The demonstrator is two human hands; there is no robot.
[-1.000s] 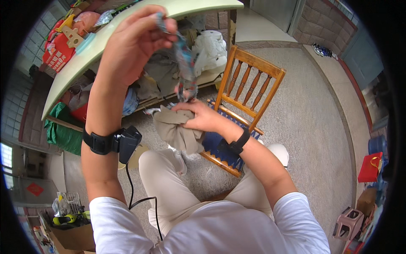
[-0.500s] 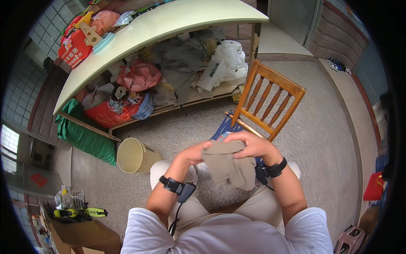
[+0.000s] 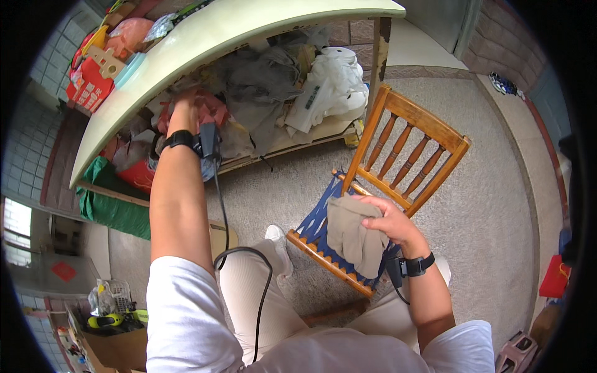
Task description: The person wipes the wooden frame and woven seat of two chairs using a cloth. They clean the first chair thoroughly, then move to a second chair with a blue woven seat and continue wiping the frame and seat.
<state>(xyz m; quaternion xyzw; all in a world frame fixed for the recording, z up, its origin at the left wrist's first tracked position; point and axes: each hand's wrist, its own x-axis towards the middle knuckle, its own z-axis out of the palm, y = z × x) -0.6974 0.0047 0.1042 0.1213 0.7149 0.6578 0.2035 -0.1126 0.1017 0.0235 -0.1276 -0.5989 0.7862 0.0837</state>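
My right hand (image 3: 393,222) grips a folded grey-brown cloth (image 3: 356,233), thumb on top, over the seat of a small wooden chair (image 3: 403,152) with a blue woven-strap seat. The cloth's lower part hangs loose toward me. My left arm stretches far forward, and my left hand (image 3: 185,96) is inside the open shelf under the pale tabletop, at a crumpled pink plastic bag (image 3: 211,109). Its fingers are hidden among the bags, so I cannot see what they touch or hold.
White plastic bags (image 3: 333,90) and grey ones (image 3: 264,78) fill the shelf right of my left hand. The pale tabletop (image 3: 249,25) overhangs it. A beige bin (image 3: 219,239) stands partly behind my left arm. A green sack (image 3: 109,202) lies at the left.
My left hand has let go of the cloth and reached forward into the shelf. My right hand keeps the cloth, now slightly further right over the chair seat.
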